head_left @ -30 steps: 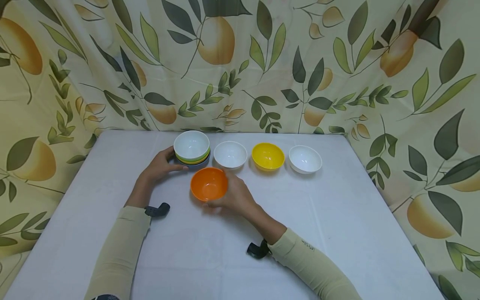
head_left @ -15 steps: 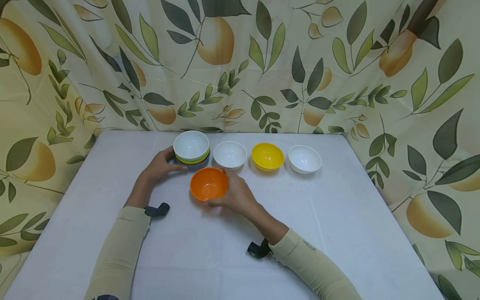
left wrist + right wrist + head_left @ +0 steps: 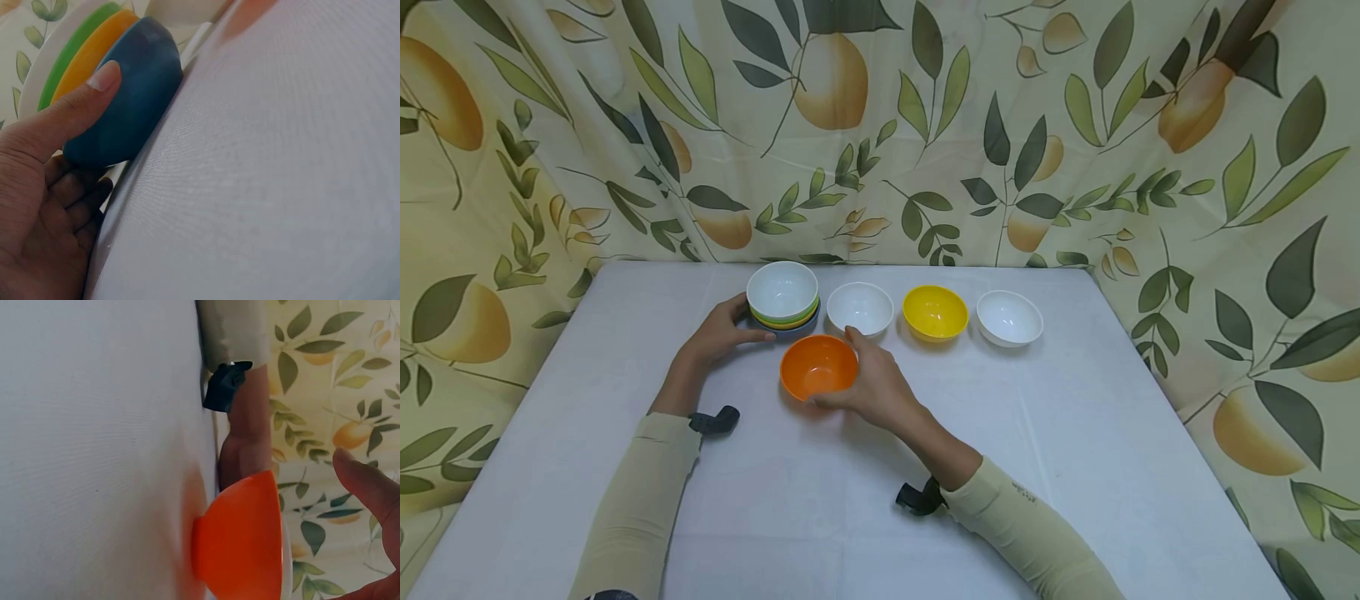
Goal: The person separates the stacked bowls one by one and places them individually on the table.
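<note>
An orange bowl (image 3: 811,367) stands upright on the white-covered table. Beside its right side is my right hand (image 3: 874,383), thumb and fingers spread; the right wrist view shows the thumb (image 3: 359,478) apart from the bowl. Behind and to the left, a stack of bowls has a white bowl (image 3: 782,287) on top, then a green bowl (image 3: 74,57), a yellow-orange bowl (image 3: 87,55) and a blue bowl (image 3: 140,94) at the bottom. My left hand (image 3: 718,333) holds the stack from its left, thumb against the blue bowl; its other fingertips are partly hidden.
Right of the stack, a white bowl (image 3: 860,308), a yellow bowl (image 3: 936,313) and another white bowl (image 3: 1010,318) stand in a row along the far part of the table (image 3: 1000,517). A fruit-and-leaf patterned cloth (image 3: 865,183) hangs directly behind the table's far edge.
The right hand's fingers and thumb have loosened and risen at the orange bowl's rim. That bowl has barely moved, and the left hand stays at the stack.
</note>
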### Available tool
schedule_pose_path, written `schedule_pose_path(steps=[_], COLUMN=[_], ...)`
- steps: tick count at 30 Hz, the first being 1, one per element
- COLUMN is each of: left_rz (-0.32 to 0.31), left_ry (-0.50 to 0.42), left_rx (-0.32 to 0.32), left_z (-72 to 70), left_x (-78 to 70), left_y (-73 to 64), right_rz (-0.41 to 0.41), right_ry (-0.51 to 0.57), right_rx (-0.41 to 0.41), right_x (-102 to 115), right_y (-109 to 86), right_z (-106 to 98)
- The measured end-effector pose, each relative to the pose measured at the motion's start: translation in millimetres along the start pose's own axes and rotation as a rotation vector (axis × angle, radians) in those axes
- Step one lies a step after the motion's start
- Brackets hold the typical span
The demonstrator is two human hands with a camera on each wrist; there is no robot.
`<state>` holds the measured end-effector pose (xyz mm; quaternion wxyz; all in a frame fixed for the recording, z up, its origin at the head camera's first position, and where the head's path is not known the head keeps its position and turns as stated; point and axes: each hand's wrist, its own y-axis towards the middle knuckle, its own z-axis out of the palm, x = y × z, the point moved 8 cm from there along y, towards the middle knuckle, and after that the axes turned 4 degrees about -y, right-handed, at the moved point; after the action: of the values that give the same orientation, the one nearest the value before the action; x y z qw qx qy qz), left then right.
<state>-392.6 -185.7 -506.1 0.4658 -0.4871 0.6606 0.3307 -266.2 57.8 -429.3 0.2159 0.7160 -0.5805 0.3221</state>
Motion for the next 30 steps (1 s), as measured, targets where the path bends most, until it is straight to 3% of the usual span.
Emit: schedule_pose_path(steps=[14,30], left_rz=[0.0,0.01], left_ry=[-0.019,0.004], left_rx=[-0.004,-0.009], left_z=[0.8,-0.5], left_x=[0.0,1.7], left_y=[-1.3,0.0], right_rz=[-0.071,-0.112], right_ry=[0.068,-0.051], right_rx=[-0.087,-0.109], right_x=[20,50], right_y=[6.6,53.1], right_z=[-16,-30])
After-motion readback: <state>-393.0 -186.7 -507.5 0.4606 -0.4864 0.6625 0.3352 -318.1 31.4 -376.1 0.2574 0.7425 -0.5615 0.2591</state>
